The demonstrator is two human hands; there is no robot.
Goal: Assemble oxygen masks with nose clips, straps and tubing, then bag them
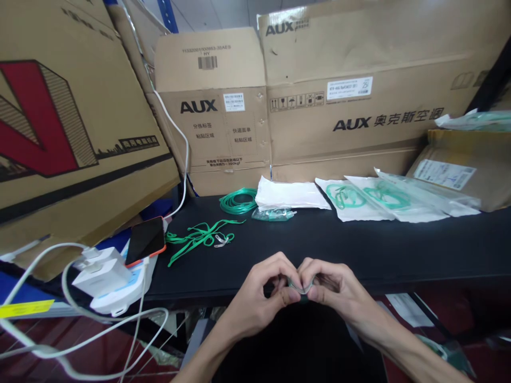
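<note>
My left hand (261, 295) and my right hand (339, 287) meet above the front edge of the black table. Between their thumbs and fingertips they pinch a small translucent greenish plastic piece (302, 290). Fingers cover most of it, so its kind cannot be made out. Farther back lie a coil of green tubing (238, 200), a small clear bag with a green piece (273, 214) and a stack of white packets (293, 195). To the left, green elastic straps (199, 236) lie loose beside small metal strips (221, 241).
Packets with green tubing (347, 199) lie at back right, near a cardboard box (459, 170). Large AUX cartons (223, 122) wall off the back. At left are a phone (146, 242), white chargers (101, 274) on a power strip (120, 303), and looping white cables (115, 330).
</note>
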